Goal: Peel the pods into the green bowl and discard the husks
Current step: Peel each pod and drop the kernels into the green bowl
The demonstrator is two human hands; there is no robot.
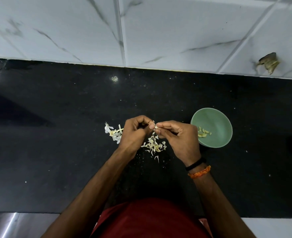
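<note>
- Over the middle of the black speckled stone counter (56,152), both hands meet just above a litter of peelings: the left hand (135,133) and the right hand (178,136) have their fingers curled, thumbs and fingertips closed together on one small pale pod (155,128) pinched between them.
- The pod itself is mostly hidden by the fingertips; only a sliver of whitish skin shows, so how much of it is stripped cannot be told.
- To the right, partly behind the right hand, stands the round pale green bowl (215,117), upright on the counter, with a small cluster of peeled yellowish pieces (204,132) lying in its bottom.
- Directly below the hands lies a loose heap of thin white and straw-coloured husks (153,146), with a few flakes strewn toward the person.
- Just left of the left hand lies a second clump of papery white skins and a pale stalk (113,133); whether any unpeeled pods remain in it cannot be made out.
- Judged from this, the work is partly done: several pieces are in the bowl, one pod is in hand, and none of the husks has been cleared off the counter, so discarding is wholly left.
- A black band and an orange thread (199,171) circle the right wrist.
</note>
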